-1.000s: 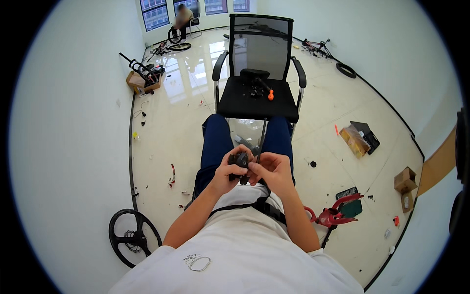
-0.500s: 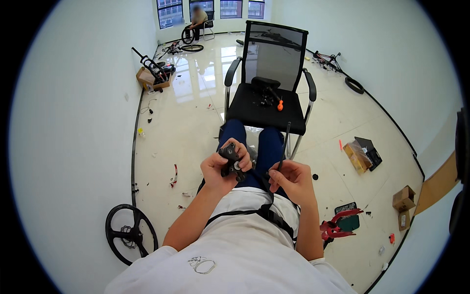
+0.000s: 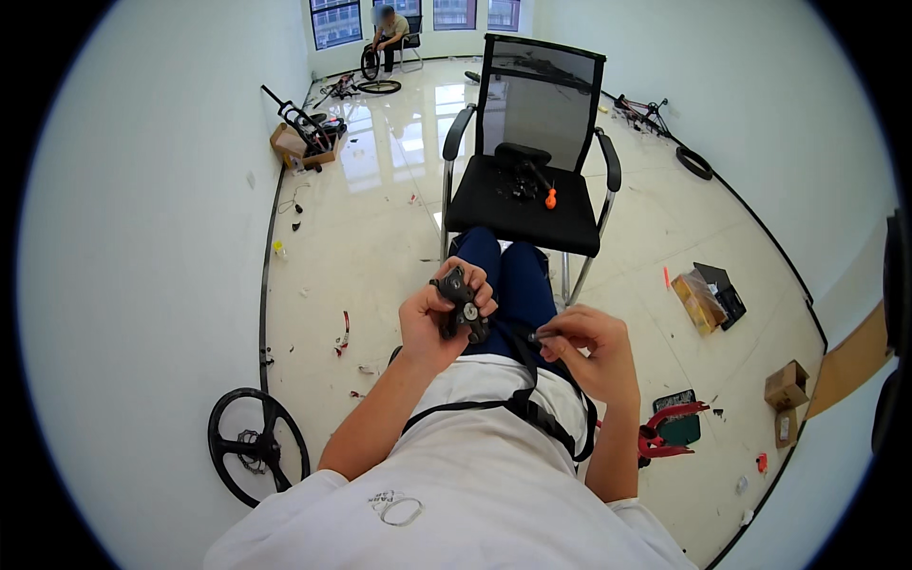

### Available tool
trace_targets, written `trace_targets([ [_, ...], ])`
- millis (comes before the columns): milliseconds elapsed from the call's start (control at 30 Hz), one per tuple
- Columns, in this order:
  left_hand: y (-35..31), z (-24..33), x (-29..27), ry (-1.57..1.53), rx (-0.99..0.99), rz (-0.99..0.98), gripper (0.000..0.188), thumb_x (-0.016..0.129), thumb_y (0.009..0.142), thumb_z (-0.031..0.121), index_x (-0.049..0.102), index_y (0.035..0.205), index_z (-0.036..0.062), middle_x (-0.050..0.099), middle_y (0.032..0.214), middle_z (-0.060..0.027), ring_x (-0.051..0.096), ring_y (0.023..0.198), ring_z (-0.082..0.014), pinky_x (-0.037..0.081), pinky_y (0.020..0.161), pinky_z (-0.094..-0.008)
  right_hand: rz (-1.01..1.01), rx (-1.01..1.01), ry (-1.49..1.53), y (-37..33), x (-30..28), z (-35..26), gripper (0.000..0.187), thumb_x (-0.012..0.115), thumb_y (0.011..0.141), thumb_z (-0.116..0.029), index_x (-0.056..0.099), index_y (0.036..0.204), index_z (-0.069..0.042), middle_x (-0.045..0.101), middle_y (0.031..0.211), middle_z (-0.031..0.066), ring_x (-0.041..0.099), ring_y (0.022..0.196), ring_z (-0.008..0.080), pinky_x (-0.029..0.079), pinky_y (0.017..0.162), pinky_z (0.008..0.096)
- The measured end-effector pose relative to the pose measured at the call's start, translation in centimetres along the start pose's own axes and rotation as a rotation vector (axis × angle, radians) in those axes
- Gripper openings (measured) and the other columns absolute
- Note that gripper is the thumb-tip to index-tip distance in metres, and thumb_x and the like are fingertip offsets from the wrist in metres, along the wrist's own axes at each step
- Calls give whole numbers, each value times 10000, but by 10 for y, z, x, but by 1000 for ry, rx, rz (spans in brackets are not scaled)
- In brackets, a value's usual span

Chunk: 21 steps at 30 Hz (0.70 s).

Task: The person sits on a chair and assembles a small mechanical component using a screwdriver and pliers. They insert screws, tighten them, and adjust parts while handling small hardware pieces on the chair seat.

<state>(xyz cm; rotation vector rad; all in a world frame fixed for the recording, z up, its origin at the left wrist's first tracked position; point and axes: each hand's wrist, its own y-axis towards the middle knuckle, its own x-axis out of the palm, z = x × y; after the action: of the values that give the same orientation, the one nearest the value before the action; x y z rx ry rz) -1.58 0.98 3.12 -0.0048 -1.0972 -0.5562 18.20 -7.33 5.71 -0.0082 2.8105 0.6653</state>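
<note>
In my left hand is a black bicycle brake caliper with a round silver centre, held above my lap with the fingers wrapped round it. My right hand is closed in a pinch a little to the right of the caliper, apart from it. Between its thumb and fingers is a thin dark rod; its short visible end points left toward the caliper, and the remainder is hidden by the hand.
Facing me is a black mesh chair bearing a saddle, small dark parts and an orange-tipped tool. A black three-spoke wheel lies left. Right are a red frame part and an open toolbox. Another person sits far off.
The rod in my right hand has swung from upright to pointing left, and that hand has moved slightly right. My left hand still grips the caliper. The view has shifted a little.
</note>
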Motion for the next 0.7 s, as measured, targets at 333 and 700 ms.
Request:
trace_targets([
  [333, -5, 3, 7, 133, 46, -105, 336, 444, 506, 18, 391, 836, 50, 391, 829, -95, 441, 723, -207, 388, 672, -325, 30, -114, -175, -4, 4, -7, 65, 677, 822, 6, 677, 882, 31, 570, 617, 33, 416, 457, 62, 310, 440, 215],
  [700, -5, 2, 9, 295, 50, -143, 332, 439, 505, 16, 407, 835, 28, 404, 815, -89, 443, 693, -203, 364, 634, -317, 74, -125, -230, -9, -1, -16, 87, 683, 793, 26, 669, 877, 10, 577, 627, 34, 414, 449, 56, 303, 433, 212],
])
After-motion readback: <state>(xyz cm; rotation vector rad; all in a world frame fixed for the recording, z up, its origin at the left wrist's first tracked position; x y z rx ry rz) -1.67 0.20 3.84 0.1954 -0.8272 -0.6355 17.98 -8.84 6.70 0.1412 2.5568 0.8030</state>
